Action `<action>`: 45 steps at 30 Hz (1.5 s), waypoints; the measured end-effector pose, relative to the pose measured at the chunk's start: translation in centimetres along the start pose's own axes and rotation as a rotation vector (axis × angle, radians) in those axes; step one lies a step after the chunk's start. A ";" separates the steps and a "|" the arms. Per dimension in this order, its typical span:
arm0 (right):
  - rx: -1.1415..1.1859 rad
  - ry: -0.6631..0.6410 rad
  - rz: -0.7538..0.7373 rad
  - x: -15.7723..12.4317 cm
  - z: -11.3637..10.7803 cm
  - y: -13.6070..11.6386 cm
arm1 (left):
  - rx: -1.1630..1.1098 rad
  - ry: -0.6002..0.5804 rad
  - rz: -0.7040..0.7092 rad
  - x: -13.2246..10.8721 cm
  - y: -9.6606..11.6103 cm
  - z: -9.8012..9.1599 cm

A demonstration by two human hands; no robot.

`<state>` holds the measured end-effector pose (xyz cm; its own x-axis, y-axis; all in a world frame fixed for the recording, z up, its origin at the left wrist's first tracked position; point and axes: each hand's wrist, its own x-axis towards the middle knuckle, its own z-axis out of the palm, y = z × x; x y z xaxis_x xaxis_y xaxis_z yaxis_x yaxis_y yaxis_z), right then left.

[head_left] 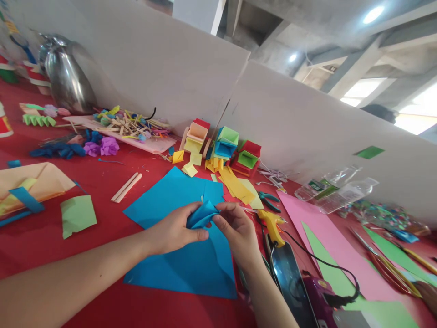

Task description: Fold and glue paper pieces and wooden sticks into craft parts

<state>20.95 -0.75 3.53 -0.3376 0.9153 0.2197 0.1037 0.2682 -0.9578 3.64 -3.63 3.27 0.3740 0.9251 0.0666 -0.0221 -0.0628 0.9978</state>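
Observation:
A small piece of folded blue paper [202, 216] is held up between both hands, over a large blue paper sheet [191, 269] lying on the red table. My left hand [174, 230] grips its left side, thumb stretched along the lower edge. Pinched at its right corner are the thumb and fingertips of my right hand [239, 230]. Behind the hands stand folded boxes of coloured paper [227, 142], with yellow paper strips [237, 184] in front. To the right of my right hand lies a yellow glue gun [272, 225].
Two wooden sticks [126, 187] and a light green paper piece [78, 215] lie left. A phone [290, 278], pliers [269, 200], scissors [382, 264] and plastic bottles [351, 193] are right. A steel jug [68, 75] stands back left. Another person's hand [428, 294] shows at the right edge.

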 end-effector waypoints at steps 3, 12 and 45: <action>-0.057 0.051 -0.022 0.0 -0.2 0.0 | 0.008 0.053 -0.010 0.2 0.1 -0.1; -0.105 0.047 -0.056 0.0 -0.2 0.0 | 0.043 0.146 0.038 0.2 0.1 -0.1; 0.097 0.091 0.060 -0.1 0.4 -0.7 | -0.601 -0.215 -0.125 0.3 -0.5 -0.5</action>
<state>20.57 -1.13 4.14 -0.2471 0.9534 0.1730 0.0290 0.1857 -0.9822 3.31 -3.17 2.80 0.5831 0.8123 0.0100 -0.4578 0.3184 0.8301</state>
